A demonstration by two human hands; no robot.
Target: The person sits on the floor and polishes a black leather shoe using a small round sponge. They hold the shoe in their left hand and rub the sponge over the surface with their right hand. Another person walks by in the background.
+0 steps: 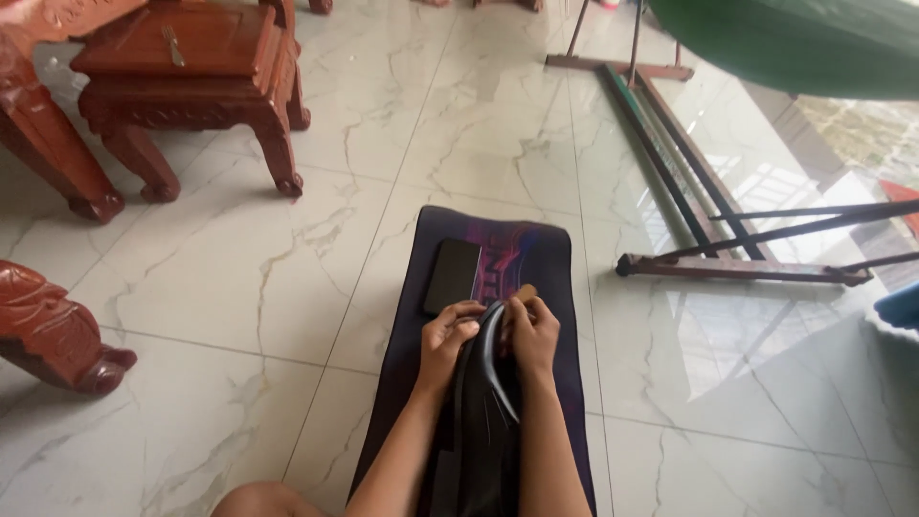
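Dark mat [536, 251] lay on the floor [287, 268]. Black rubber tube [483, 412] ran along the mat, lower end cut off. Black phone [452, 276] on the mat's far left. Left hand [448, 337] and right hand [532, 330] each had their grip pinching the tube; a small tan piece [526, 290] by the right fingers was unclear.

Carved wooden table [191, 67], black phone [452, 276], metal stand [728, 258]

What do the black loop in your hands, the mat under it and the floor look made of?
Black loop: probably rubber, matte, bending limply between left hand and right hand. Mat: likely soft fabric-topped foam or rubber, dull, purple print, rounded corners. Floor: polished stone-look tiles, veined, glossy with reflections; marble or ceramic, unclear.
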